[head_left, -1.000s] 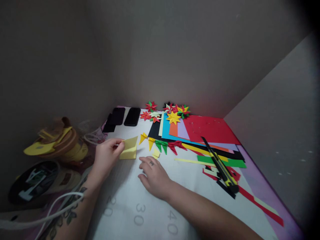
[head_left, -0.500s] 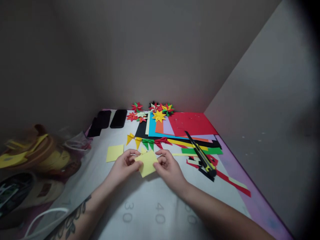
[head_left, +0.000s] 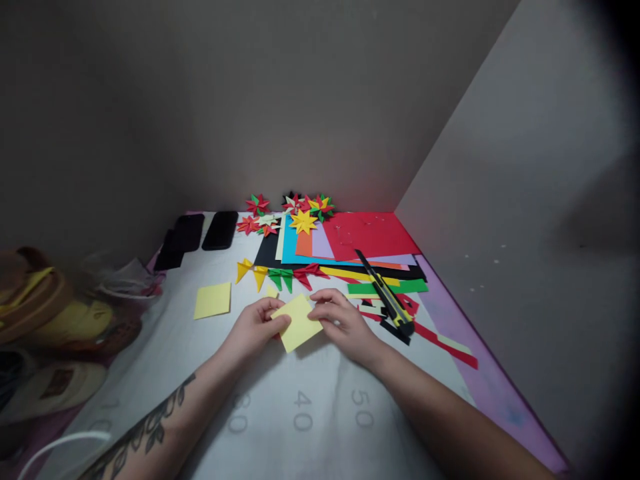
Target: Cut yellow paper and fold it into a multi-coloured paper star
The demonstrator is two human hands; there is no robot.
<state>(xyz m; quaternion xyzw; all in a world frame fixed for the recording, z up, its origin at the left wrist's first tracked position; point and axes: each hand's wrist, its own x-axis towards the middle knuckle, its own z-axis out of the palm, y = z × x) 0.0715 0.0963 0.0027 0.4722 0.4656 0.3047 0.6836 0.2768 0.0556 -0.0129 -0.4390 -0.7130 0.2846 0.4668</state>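
A small yellow paper square (head_left: 299, 324) is held above the mat, tilted so one corner points toward me. My left hand (head_left: 260, 325) pinches its left edge, thumb on top and fingers behind. At the opposite edge, the fingers of my right hand (head_left: 343, 321) lie over the paper's border; the right thumb is mostly hidden. Just beyond the held square, a bit of pale yellow paper (head_left: 271, 292) shows. Another yellow square (head_left: 213, 301) lies flat to the left. Folded yellow pieces (head_left: 251, 272), green pieces (head_left: 281, 278) and red pieces (head_left: 309, 273) form a row behind.
A utility knife (head_left: 386, 293) rests across paper strips (head_left: 445, 343) on the right. Coloured sheets (head_left: 370, 235) and several folded paper stars (head_left: 303, 222) are at the back, by the wall. Two dark phones (head_left: 220, 231) lie back left. A brown-and-yellow object (head_left: 60, 310) and bags crowd the left.
My right hand has changed its hold: the thumb has left the paper's face and the fingers now lie over its edge. The whole view has shifted slightly.
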